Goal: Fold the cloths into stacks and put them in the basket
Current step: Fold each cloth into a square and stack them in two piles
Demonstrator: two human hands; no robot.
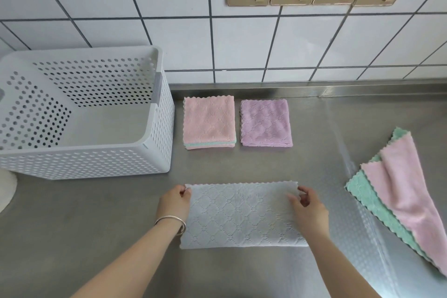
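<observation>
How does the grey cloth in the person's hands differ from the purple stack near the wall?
The grey cloth is a wide rectangle, folded once at most; the purple stack is a compact square of several layers. The grey cloth is pinched at its far corners by the left hand and right hand; the purple stack lies untouched. Both have scalloped edges, a diamond texture, and lie on the steel counter, outside the basket.
</observation>
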